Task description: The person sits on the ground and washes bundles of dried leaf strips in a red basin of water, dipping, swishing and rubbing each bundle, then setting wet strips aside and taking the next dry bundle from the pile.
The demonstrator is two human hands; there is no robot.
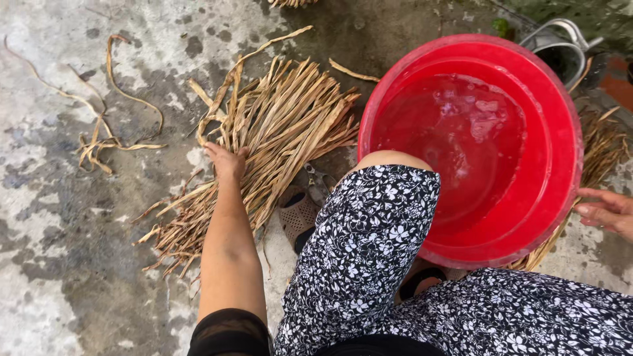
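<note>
Reaching into a heap of dried leaves beside a red basin.

Squatting on the wet concrete floor (59, 250), the person presses the left hand (226, 161) down on the pile of dried leaf strips (277, 125); its fingers (214, 150) lie spread on top of the strips, which fan out beyond and under them, but whether they clamp any strip I cannot tell. The right hand (610, 212) hovers at the far right, fingers loosely together and empty, just beside the rim of the red basin (554, 132) holding water, with more strips under the basin's edge. A few loose strips (105, 142) lie apart on the left. A sandal (298, 216) shows near the knee.
</note>
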